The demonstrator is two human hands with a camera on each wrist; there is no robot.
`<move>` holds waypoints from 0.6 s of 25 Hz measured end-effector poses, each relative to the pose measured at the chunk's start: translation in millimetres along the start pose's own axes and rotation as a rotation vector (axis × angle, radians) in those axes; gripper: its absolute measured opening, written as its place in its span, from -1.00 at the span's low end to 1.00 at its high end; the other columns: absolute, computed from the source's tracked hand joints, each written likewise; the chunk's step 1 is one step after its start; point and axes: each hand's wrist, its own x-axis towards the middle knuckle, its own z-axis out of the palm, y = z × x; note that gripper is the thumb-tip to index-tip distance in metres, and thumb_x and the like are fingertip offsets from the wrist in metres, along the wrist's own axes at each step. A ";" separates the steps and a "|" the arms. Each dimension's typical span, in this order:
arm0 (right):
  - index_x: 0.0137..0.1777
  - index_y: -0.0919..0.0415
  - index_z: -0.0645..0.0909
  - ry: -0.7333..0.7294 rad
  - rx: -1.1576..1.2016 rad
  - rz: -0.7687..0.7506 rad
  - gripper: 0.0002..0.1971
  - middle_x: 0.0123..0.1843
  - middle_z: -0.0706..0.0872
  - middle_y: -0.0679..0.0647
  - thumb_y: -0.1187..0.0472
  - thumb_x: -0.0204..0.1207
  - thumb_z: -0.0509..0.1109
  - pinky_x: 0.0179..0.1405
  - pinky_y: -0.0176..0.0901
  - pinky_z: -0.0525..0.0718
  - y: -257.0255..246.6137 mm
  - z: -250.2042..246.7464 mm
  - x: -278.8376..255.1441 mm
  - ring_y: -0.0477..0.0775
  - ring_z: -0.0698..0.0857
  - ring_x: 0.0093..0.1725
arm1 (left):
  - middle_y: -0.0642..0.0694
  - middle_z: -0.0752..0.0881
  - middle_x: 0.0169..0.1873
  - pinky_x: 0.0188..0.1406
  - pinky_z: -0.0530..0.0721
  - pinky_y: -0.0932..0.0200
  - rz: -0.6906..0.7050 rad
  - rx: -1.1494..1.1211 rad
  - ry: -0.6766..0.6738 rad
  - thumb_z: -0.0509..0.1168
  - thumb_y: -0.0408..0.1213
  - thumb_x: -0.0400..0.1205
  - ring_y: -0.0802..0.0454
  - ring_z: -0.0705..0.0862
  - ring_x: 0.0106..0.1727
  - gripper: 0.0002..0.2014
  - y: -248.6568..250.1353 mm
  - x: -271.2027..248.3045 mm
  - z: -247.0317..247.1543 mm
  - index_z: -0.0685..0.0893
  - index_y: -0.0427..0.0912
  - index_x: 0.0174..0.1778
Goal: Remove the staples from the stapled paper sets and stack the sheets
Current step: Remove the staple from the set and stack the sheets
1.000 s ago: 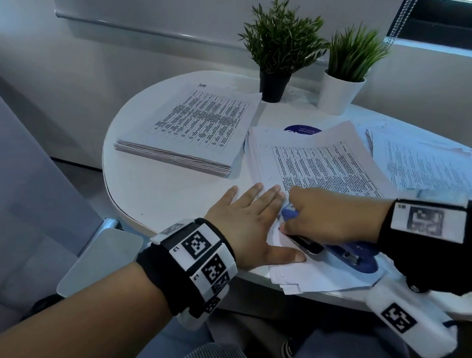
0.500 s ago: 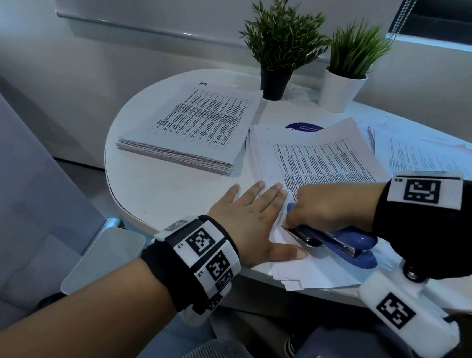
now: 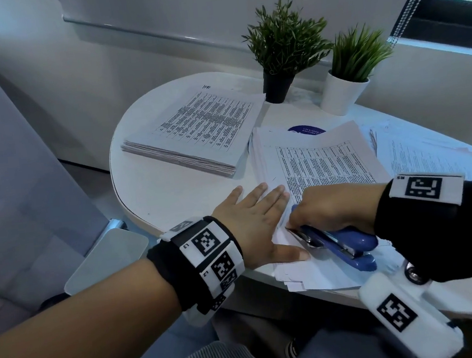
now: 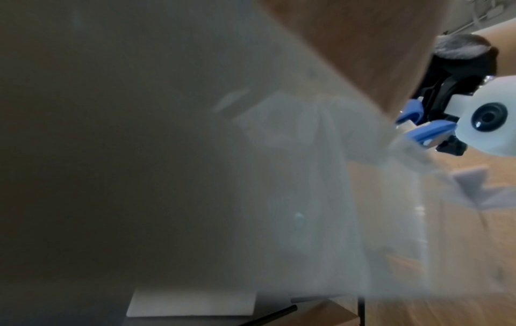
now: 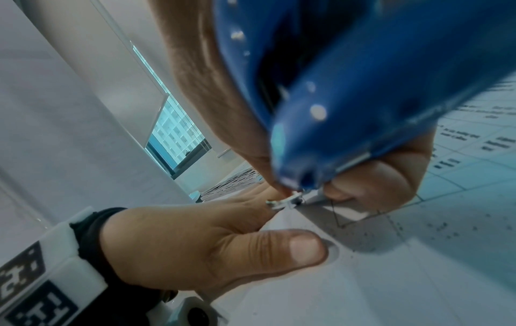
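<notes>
A loose pile of printed sheets lies on the round white table in front of me. My left hand lies flat with straight fingers on the pile's near left corner. My right hand grips a blue stapler, its metal tip set against the paper corner right beside the left hand. The left wrist view is mostly blurred; only the stapler shows at its right edge. No staple is visible.
A neat stack of printed sheets sits at the table's far left. More loose papers spread to the right. Two potted plants, one in a black pot and one in a white pot, stand at the back. A grey chair is to the left.
My right hand has raised the stapler's rear end off the paper while its tip stays at the corner. The left hand stays flat on the pile.
</notes>
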 end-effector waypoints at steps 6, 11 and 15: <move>-0.31 0.16 0.49 0.009 0.169 0.030 -0.69 -0.30 0.57 0.08 0.07 0.65 0.30 -0.42 -0.24 0.43 5.1 2.2 5.8 0.03 0.51 -0.37 | 0.09 -0.33 0.68 0.67 -0.23 -0.20 0.002 0.007 -0.005 -0.18 0.54 0.46 0.06 -0.34 0.69 0.03 0.6 -0.7 -0.3 -0.33 -0.04 0.69; -0.40 0.16 0.48 0.048 0.087 -0.054 -0.62 -0.42 0.52 0.02 -0.02 0.61 0.34 -0.53 -0.27 0.32 13.5 -0.7 2.4 -0.04 0.43 -0.48 | 0.09 -0.29 0.69 0.67 -0.24 -0.19 0.014 -0.029 0.057 -0.14 0.54 0.47 0.07 -0.32 0.69 0.03 -1.9 1.6 4.4 -0.26 -0.04 0.70; 0.04 0.15 0.47 0.193 0.185 -0.208 -0.70 -0.15 0.64 0.00 -0.07 0.57 0.37 -0.29 -0.14 0.51 28.4 10.6 2.5 -0.02 0.57 -0.26 | 0.12 0.31 0.63 0.67 0.02 -0.08 0.087 -0.377 0.349 0.16 0.45 0.45 0.09 0.14 0.68 -0.25 -9.8 -1.6 10.3 0.48 0.15 0.51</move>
